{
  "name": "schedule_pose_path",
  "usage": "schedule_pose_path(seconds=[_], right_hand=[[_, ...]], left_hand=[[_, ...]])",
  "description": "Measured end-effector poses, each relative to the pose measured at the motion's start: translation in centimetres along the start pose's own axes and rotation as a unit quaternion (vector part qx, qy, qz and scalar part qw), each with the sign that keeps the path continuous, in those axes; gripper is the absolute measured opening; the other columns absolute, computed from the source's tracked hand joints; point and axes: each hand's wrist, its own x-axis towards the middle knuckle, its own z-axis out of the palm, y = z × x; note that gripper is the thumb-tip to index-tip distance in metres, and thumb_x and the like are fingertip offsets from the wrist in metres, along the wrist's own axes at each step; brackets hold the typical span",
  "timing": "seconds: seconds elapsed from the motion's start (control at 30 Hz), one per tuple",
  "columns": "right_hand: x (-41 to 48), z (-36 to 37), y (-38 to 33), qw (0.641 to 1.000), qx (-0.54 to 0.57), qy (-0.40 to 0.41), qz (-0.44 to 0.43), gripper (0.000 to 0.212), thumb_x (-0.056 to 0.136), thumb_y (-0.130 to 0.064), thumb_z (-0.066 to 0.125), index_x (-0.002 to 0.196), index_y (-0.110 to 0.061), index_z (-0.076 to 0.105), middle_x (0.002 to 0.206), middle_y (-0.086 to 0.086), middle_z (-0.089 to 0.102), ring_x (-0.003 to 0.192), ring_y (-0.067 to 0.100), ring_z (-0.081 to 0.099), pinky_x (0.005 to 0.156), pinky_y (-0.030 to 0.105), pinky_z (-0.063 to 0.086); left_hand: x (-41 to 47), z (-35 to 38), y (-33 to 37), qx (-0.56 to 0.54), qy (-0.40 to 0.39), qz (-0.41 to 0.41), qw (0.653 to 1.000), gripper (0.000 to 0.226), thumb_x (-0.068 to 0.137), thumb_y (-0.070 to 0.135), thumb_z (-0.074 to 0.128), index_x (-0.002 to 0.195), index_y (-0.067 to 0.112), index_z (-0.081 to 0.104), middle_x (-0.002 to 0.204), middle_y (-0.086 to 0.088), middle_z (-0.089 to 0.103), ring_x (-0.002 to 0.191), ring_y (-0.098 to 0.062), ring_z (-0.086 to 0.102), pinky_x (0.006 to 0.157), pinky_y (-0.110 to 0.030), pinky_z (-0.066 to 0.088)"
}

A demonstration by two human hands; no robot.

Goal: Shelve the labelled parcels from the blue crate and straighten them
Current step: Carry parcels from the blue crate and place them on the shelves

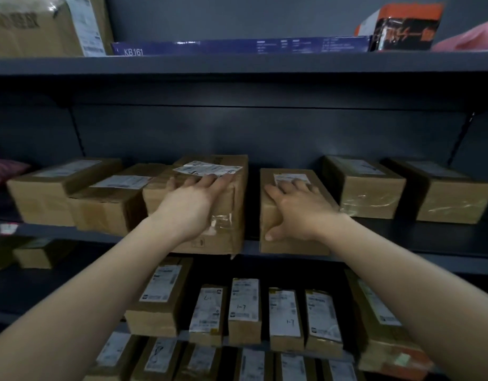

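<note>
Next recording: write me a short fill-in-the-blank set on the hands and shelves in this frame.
The left hand lies on the tall parcel, directly ____ of the short parcel under the right hand.
The right hand's fingers cover part of the short parcel's white ____.
The long blue box on the top shelf reads ____.
Missing: left; label; KB161.

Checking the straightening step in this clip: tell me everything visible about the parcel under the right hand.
The parcel is a closed brown cardboard box lying flat on the middle shelf, front face near the shelf's lip. A white printed label sits on its top toward the back. The right hand rests on top, fingertips reaching the label, thumb down the front face. A dark gap parts it from the larger parcel to its left.
</note>
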Motion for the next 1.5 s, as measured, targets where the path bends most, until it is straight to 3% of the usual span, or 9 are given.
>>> schedule_pose_path(seconds=[0.17, 0.33, 0.57, 0.87, 1.07, 1.13, 1.27, 1.37, 1.5], right_hand=[[1.6, 0.1, -0.3, 0.999, 0.012, -0.025, 0.026, 0.106, 0.07, -0.057, 0.073, 0.152, -0.024, 0.013, 0.156, 0.006, 0.023, 0.14, 0.032, 0.023, 0.113, 0.047, 0.023], [4.3, 0.5, 0.5, 0.998, 0.005, -0.038, 0.05, 0.104, 0.073, -0.055, 0.072, 0.152, -0.023, 0.013, 0.157, 0.008, 0.022, 0.142, 0.032, 0.021, 0.115, 0.048, 0.021], [8.9, 1.8, 2.2, 0.998, -0.006, -0.037, 0.046, 0.102, 0.074, -0.057, 0.07, 0.152, -0.023, 0.014, 0.155, 0.008, 0.024, 0.14, 0.032, 0.024, 0.114, 0.048, 0.022], [12.3, 3.0, 3.9, 1.0, -0.005, -0.018, 0.013, 0.098, 0.075, -0.054, 0.071, 0.151, -0.024, 0.017, 0.152, 0.012, 0.029, 0.139, 0.031, 0.025, 0.114, 0.044, 0.023], [12.2, 2.3, 2.5, 0.999, -0.024, -0.018, 0.039, 0.093, 0.079, -0.051, 0.068, 0.151, -0.021, 0.017, 0.153, 0.01, 0.027, 0.14, 0.03, 0.024, 0.114, 0.045, 0.021], [11.9, 1.3, 1.1, 0.999, -0.025, 0.015, 0.04, 0.084, 0.085, -0.046, 0.064, 0.151, -0.02, 0.019, 0.153, 0.009, 0.028, 0.139, 0.029, 0.025, 0.113, 0.042, 0.021], [11.3, -2.0, -3.4, 0.989, 0.003, 0.147, 0.03, 0.061, 0.093, -0.031, 0.055, 0.147, -0.015, 0.032, 0.144, 0.011, 0.043, 0.13, 0.031, 0.037, 0.104, 0.04, 0.029], [11.3, -3.9, -8.3, 0.975, 0.027, 0.217, 0.02, 0.054, 0.095, -0.034, 0.052, 0.143, -0.013, 0.04, 0.139, 0.012, 0.049, 0.125, 0.031, 0.042, 0.101, 0.04, 0.032], [11.7, -4.4, -16.1, 0.966, 0.087, 0.24, -0.035, 0.058, 0.094, -0.044, 0.052, 0.142, -0.014, 0.042, 0.141, 0.01, 0.048, 0.128, 0.029, 0.039, 0.103, 0.041, 0.033]], left_hand=[[3.2, 1.0, -1.7, -0.027, -0.039, -0.014, 0.999, 0.091, 0.086, 0.013, 0.064, 0.15, 0.032, 0.003, 0.159, 0.005, 0.014, 0.145, -0.025, 0.017, 0.116, -0.056, 0.009], [6.3, 2.6, -2.1, -0.012, 0.025, 0.009, 1.0, 0.082, 0.086, 0.01, 0.062, 0.149, 0.027, 0.013, 0.155, 0.003, 0.024, 0.139, -0.027, 0.027, 0.11, -0.06, 0.02], [11.0, 4.0, -2.7, 0.02, 0.014, -0.012, 1.0, 0.086, 0.084, 0.016, 0.068, 0.148, 0.026, 0.011, 0.153, 0.004, 0.025, 0.136, -0.025, 0.032, 0.105, -0.061, 0.029], [13.5, 5.1, -3.5, 0.005, 0.011, -0.022, 1.0, 0.085, 0.085, 0.017, 0.066, 0.148, 0.028, 0.011, 0.154, 0.005, 0.023, 0.137, -0.026, 0.03, 0.108, -0.06, 0.023], [13.2, 5.0, -4.1, -0.033, 0.02, 0.01, 0.999, 0.089, 0.084, 0.02, 0.068, 0.149, 0.028, 0.008, 0.156, 0.002, 0.018, 0.142, -0.027, 0.021, 0.113, -0.058, 0.017], [12.7, 4.8, -4.8, -0.039, 0.042, 0.03, 0.998, 0.092, 0.084, 0.025, 0.068, 0.15, 0.028, 0.004, 0.158, -0.002, 0.015, 0.143, -0.028, 0.017, 0.116, -0.054, 0.01], [10.4, 3.5, -8.0, -0.04, 0.105, 0.052, 0.992, 0.078, 0.086, 0.022, 0.063, 0.149, 0.024, 0.017, 0.155, -0.005, 0.022, 0.141, -0.028, 0.023, 0.117, -0.05, 0.005], [8.1, 2.2, -11.9, -0.043, 0.147, 0.045, 0.987, 0.071, 0.087, 0.02, 0.061, 0.148, 0.024, 0.025, 0.15, -0.005, 0.031, 0.137, -0.027, 0.029, 0.117, -0.049, 0.006], [5.0, 1.0, -18.6, -0.026, 0.128, 0.016, 0.991, 0.07, 0.088, 0.026, 0.061, 0.148, 0.025, 0.025, 0.151, -0.003, 0.031, 0.138, -0.026, 0.028, 0.117, -0.046, 0.005]])
